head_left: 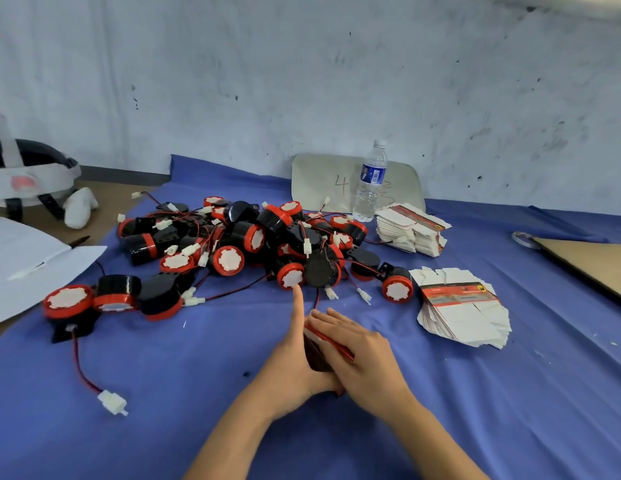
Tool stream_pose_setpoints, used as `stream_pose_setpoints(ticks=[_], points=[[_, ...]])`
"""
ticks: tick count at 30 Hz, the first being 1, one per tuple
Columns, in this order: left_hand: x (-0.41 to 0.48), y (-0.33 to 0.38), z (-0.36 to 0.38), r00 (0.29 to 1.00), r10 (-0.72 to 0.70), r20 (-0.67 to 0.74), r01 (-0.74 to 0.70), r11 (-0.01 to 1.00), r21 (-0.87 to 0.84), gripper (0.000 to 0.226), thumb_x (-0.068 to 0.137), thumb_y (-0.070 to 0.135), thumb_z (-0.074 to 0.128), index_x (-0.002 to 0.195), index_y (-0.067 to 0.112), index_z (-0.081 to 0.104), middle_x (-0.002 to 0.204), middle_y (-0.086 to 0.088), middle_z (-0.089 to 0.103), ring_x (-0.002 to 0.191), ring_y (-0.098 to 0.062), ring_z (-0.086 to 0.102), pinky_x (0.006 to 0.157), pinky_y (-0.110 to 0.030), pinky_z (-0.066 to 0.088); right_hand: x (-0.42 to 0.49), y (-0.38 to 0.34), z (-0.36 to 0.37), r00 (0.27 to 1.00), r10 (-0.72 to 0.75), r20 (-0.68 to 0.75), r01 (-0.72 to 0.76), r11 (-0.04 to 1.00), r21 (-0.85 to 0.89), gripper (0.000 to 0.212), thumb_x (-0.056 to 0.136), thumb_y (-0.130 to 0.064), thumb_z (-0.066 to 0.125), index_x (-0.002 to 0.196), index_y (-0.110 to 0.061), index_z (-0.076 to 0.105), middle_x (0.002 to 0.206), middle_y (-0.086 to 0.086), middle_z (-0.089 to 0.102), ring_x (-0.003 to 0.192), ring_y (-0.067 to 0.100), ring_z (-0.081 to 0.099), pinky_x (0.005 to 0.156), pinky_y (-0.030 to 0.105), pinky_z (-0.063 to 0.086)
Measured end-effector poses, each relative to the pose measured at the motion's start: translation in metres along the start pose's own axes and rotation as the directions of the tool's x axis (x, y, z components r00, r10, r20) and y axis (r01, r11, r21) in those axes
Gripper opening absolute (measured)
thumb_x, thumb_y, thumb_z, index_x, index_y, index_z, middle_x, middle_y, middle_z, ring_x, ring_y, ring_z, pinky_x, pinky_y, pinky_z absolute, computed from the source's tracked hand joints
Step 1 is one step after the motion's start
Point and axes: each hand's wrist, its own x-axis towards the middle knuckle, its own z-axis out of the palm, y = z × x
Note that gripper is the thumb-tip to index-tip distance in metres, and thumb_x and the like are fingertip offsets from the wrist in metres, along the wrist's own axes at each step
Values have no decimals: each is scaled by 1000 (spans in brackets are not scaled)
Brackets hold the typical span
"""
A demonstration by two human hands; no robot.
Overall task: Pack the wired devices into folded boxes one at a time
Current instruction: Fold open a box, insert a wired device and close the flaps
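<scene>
Both hands are pressing the box [316, 355] flat-fingered, left hand [291, 348] beside, right hand [359, 351] on top, its length pointing at the pile [253, 237].

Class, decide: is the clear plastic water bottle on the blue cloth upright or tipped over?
Upright: the clear plastic water bottle stands on its base with its white cap at the top.

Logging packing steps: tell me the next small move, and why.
Probably press the box into shape: the left hand lies straight against its side and the right hand flat over its top. What it holds is hidden.
</scene>
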Motion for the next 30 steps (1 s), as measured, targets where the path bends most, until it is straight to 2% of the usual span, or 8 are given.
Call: stream_pose_setpoints(ticks=[5,8,12,16,19,21,26,30], points=[[1,-2,-4,999,-20,45,19,1000,18,136,70,15,85,129,63,-28,146,14,43,123,-6,53,100,-27,48,1,-3,-1,996,-28,82,35,995,-91,36,101,-28,47,132,-45,52,133,-43,33,133,-18,20,103,13,33],[2,-4,-8,994,-17,106,16,1000,12,135,71,15,85,135,58,-26,152,20,31,132,1,41,104,-19,42,1,-3,-2,988,-21,156,48,985,-168,39,102,-33,42,138,-49,42,133,-48,20,132,-23,8,107,14,29],[2,-6,-10,995,-20,102,20,1000,4,129,74,18,84,135,59,-23,149,26,25,135,2,35,109,-25,39,2,-1,-4,972,-6,237,71,961,-266,44,103,-38,35,147,-44,30,149,-36,18,134,-17,-6,119,29,3],[3,-8,-10,995,-17,94,11,998,64,121,80,15,79,136,56,-20,140,32,21,128,5,38,97,-8,40,-4,-3,-5,960,36,278,79,917,-391,53,100,-53,24,151,-45,12,152,-35,1,142,-5,-19,118,38,-14],[5,-14,-12,995,14,97,-27,991,134,113,84,12,74,132,60,-16,126,42,19,106,28,35,81,4,36,-8,-8,-5,955,56,293,89,883,-461,61,98,-59,20,153,-41,1,153,-31,-10,141,2,-27,115,41,-21],[6,-16,-13,996,30,87,-45,984,172,109,86,6,69,130,63,-13,127,40,20,96,33,34,79,3,36,-9,-12,-6,950,70,304,94,866,-492,62,99,-57,20,153,-37,-4,154,-27,-15,139,3,-30,111,42,-25],[5,-15,-15,997,1,73,-8,996,91,101,88,-5,63,131,62,1,140,25,32,128,3,41,99,-12,40,-11,-14,-1,929,106,355,136,794,-592,72,99,-44,31,152,-29,-16,159,-15,-21,147,13,-18,107,49,-26],[5,-18,-15,1000,4,24,-5,999,41,92,87,-11,61,144,42,12,146,11,39,132,-3,41,105,-18,39,2,-14,-7,875,194,443,51,873,-484,75,99,-40,37,152,-33,-16,158,-19,-21,147,19,-22,113,59,-13]])
